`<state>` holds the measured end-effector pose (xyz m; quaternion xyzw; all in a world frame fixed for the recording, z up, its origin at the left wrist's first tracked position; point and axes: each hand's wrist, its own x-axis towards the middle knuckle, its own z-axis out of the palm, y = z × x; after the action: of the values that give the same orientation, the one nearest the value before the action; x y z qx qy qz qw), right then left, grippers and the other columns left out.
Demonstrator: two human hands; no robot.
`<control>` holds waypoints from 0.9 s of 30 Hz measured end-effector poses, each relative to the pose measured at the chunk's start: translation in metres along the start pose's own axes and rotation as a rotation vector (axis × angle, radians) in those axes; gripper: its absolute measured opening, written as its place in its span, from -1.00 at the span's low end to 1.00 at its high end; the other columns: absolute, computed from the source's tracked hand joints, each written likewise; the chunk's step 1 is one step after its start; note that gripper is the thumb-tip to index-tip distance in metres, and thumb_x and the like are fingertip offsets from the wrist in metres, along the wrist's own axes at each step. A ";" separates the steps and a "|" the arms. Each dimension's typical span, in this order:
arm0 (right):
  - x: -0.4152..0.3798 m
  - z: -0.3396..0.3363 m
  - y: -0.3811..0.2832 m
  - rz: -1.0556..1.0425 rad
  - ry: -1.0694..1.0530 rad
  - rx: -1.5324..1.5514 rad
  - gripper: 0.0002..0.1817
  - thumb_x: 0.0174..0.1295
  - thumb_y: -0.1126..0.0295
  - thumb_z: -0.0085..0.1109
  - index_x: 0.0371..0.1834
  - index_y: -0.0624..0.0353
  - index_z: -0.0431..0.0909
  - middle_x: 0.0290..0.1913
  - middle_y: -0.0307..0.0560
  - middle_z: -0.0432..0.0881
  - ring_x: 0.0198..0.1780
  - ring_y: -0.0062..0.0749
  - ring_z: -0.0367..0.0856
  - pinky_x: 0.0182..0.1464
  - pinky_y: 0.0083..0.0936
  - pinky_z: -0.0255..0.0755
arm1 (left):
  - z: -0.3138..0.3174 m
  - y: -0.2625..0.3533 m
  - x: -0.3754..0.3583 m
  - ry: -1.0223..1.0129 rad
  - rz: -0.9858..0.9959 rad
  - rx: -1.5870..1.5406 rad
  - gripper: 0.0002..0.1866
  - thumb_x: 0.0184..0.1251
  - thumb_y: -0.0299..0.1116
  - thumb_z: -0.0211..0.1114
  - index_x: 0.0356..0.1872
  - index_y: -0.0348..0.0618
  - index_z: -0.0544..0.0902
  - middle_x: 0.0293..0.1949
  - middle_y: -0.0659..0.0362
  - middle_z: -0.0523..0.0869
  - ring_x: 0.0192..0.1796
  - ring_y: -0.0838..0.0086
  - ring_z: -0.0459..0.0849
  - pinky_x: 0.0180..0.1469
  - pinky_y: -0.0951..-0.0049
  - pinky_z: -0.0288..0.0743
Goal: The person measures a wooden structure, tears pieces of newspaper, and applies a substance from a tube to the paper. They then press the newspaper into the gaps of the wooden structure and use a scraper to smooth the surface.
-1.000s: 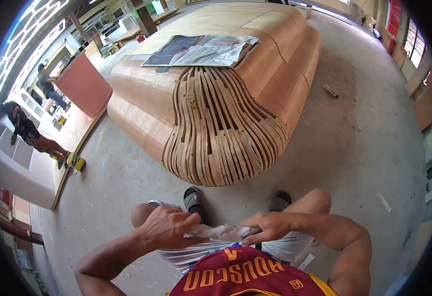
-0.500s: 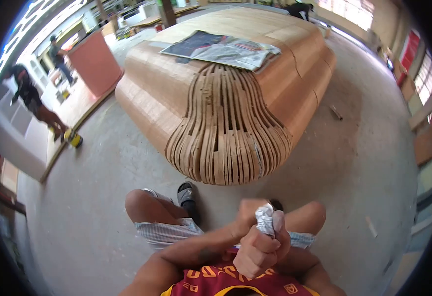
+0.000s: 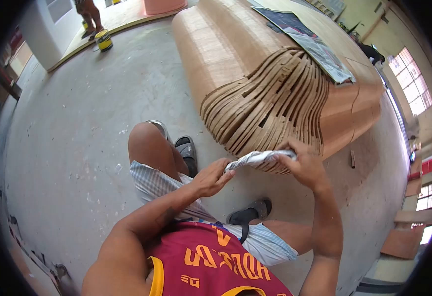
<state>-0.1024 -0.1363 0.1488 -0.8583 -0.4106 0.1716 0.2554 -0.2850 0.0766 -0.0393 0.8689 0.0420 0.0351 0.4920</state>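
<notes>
A whitish-grey twisted roll of paper (image 3: 258, 157) stretches between my two hands, over the front of the wooden form. My left hand (image 3: 214, 178) grips its left end, thumb and fingers closed round it. At the other end, my right hand (image 3: 302, 165) has its fingers wrapped on the paper. Just beyond is the large wooden form (image 3: 216, 49), with thin curved wooden slats (image 3: 275, 106) stacked side by side at its near end. A printed newspaper sheet (image 3: 307, 42) lies on top of the form.
I sit low, knees apart, sandalled feet on the grey concrete floor (image 3: 92, 143). A yellow can (image 3: 104, 40) stands at the upper left, near another person's legs (image 3: 90, 17). A small wooden offcut (image 3: 352, 159) lies right of the form.
My hands were close together round the bunched paper; now they are apart with it stretched between them. The view has tilted and swung, so the form appears farther right.
</notes>
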 end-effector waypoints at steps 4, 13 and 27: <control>0.058 0.025 -0.019 -0.164 -0.108 -0.267 -0.65 0.37 0.14 0.47 -0.01 0.18 0.67 -0.13 0.13 0.78 -0.07 0.05 0.76 0.00 -0.19 0.57 | 0.006 -0.042 0.012 0.131 -0.069 0.210 -0.51 0.63 -0.02 0.25 0.35 -0.14 0.61 0.12 -0.22 0.64 0.24 -0.14 0.62 0.32 0.02 0.49; 0.150 0.089 -0.055 -0.296 -0.265 -0.634 -0.76 0.38 0.23 0.29 0.00 0.09 0.64 -0.05 0.08 0.79 0.08 0.11 0.78 0.10 -0.03 0.63 | 0.019 -0.099 0.073 0.423 -0.448 -0.167 -0.73 0.48 -0.23 0.41 -0.04 -0.22 0.85 -0.16 -0.21 0.85 -0.05 -0.12 0.85 0.07 0.03 0.67; 0.174 0.072 -0.053 -0.214 -0.365 -0.734 -0.74 0.37 0.20 0.43 0.02 0.00 0.68 0.00 -0.07 0.69 0.12 -0.03 0.73 0.14 -0.11 0.57 | 0.061 -0.130 0.093 0.581 -0.670 -0.638 -0.73 0.50 -0.24 0.43 -0.14 -0.29 0.87 -0.41 0.19 0.83 -0.38 0.56 0.71 -0.28 0.40 0.59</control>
<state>-0.0664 0.0513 0.1059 -0.8004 -0.5699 0.1356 -0.1275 -0.1911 0.1007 -0.1801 0.5700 0.4381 0.1261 0.6836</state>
